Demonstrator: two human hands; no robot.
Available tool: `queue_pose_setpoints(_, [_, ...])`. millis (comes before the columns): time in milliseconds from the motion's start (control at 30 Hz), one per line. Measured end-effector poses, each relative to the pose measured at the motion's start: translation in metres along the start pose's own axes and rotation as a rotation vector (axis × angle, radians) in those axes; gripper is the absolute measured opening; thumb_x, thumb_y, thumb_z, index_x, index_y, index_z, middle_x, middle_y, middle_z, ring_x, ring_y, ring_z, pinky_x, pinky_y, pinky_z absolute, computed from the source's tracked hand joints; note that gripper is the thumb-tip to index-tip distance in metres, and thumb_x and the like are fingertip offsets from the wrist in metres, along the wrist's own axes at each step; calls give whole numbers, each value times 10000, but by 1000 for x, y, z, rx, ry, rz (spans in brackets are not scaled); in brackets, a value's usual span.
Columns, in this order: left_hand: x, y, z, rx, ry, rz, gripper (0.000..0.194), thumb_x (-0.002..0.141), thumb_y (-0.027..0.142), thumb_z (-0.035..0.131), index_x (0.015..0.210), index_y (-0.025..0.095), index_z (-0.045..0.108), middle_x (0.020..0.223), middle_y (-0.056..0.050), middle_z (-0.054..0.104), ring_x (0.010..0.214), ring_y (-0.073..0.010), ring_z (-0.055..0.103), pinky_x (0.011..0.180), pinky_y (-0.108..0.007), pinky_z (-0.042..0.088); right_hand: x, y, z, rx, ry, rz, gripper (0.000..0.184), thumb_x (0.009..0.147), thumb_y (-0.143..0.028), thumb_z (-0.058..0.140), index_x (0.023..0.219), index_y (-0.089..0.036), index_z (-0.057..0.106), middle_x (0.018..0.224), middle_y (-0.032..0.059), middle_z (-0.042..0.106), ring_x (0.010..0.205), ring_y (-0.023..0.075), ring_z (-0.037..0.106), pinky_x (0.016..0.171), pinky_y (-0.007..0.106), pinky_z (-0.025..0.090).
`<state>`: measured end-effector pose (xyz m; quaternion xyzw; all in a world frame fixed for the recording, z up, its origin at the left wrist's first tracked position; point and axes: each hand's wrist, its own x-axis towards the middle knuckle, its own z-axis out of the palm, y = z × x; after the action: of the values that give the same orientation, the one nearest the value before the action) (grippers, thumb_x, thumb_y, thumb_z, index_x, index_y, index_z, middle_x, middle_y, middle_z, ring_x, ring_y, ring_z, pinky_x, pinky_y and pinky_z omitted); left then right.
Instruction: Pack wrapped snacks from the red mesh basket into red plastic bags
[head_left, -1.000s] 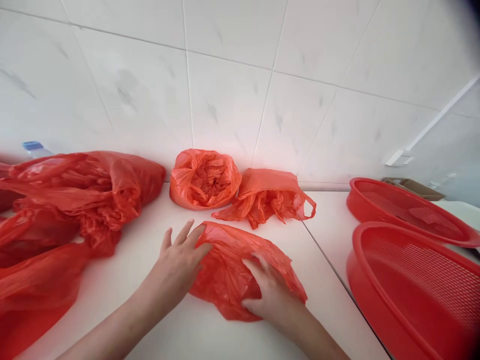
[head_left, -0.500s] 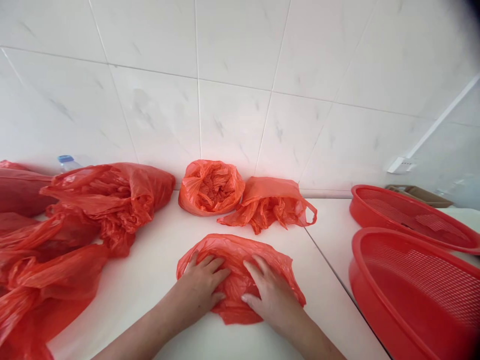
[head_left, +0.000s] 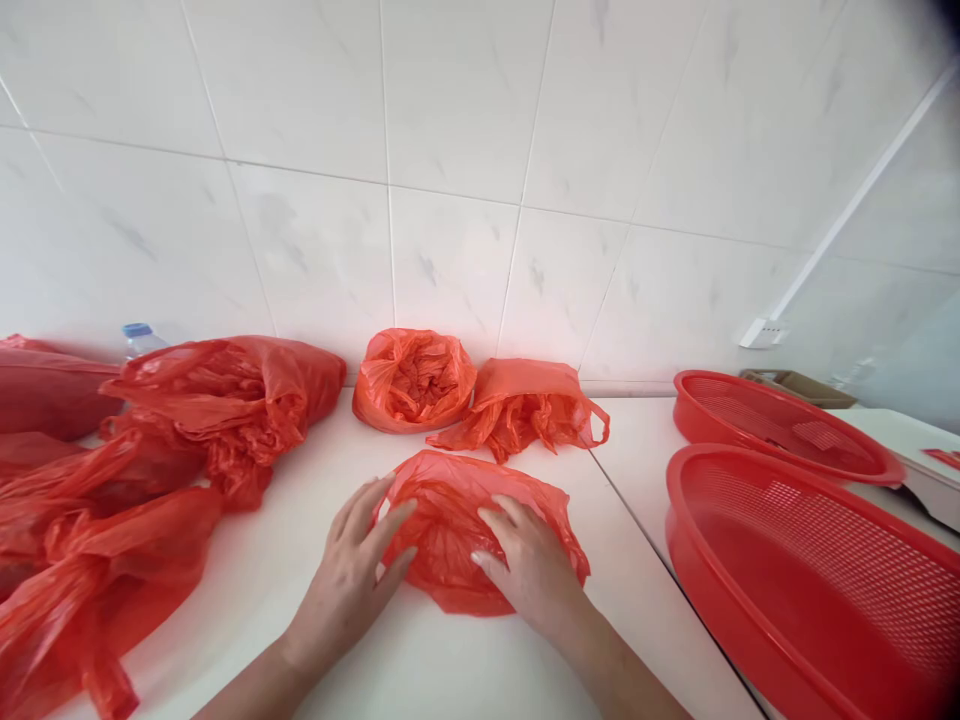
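A red plastic bag (head_left: 450,530) lies crumpled on the white table, its mouth spread wide towards me. My left hand (head_left: 364,555) is at the bag's left edge, fingers apart, the fingertips near or touching the film. On the right side, my right hand (head_left: 525,560) rests on the bag with its fingers spread over the opening and nothing gripped. Behind this bag, against the wall, sit a rounded red bag stuffed with film (head_left: 416,382) and a flatter red bag with a loop handle (head_left: 529,400).
Several crumpled red bags (head_left: 150,560) heap up on the left, with a blue-capped plastic bottle (head_left: 139,338) behind them. To the right stand two red mesh baskets, a near one (head_left: 720,580) and a far one (head_left: 712,430). The tiled wall (head_left: 450,260) closes off the back.
My left hand has drawn back to the left from inside the bag, its fingers lifted. The right hand stays over the right side. The bag's hollow shows more, and the view has shifted slightly.
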<state>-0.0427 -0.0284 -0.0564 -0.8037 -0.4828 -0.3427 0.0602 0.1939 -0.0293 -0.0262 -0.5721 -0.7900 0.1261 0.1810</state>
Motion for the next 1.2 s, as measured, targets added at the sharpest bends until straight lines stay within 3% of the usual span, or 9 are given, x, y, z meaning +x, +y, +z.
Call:
queue_pose_setpoints(133, [0,-7,14,-167,79,-256,603,864,363,546,1387,258,265,1502,-146,162,1385,-325,218,1053,-559,342,-2,-1,4,4,44,-52,400,853,-287,505,1237,-209,586,1370,81,481,1214,262,466,1014,392,382])
queue_pose_setpoints(333, [6,-15,20,-437,1,-488,705,863,441,521,1427,227,155,1464,-164,270,1347,-324,318,1061,-567,331,0,2,10,52,-29,-21,419,829,-294,525,1241,-239,583,1401,59,455,1254,261,434,1055,403,343])
queue_pose_setpoints(600, [3,-18,27,-584,-78,-519,706,832,366,570,1421,245,201,1435,-143,373,1283,-294,437,1046,-511,372,4,8,16,140,-187,147,495,809,-304,506,1302,-264,529,1456,33,382,1344,250,330,1097,414,301])
queue_pose_setpoints(900, [6,-17,18,-662,-153,-608,739,810,310,589,1424,266,181,1449,-133,375,1291,-279,428,1042,-496,370,13,4,15,178,-321,228,593,771,-292,527,1358,-226,470,1538,38,214,1403,230,213,1138,394,227])
queue_pose_setpoints(1200, [6,-12,7,-961,-153,-619,785,839,343,588,1449,298,96,1416,-104,422,1184,-233,538,999,-424,440,9,19,24,66,-201,110,623,781,-365,555,1384,-279,423,1545,18,186,1403,248,205,1130,414,248])
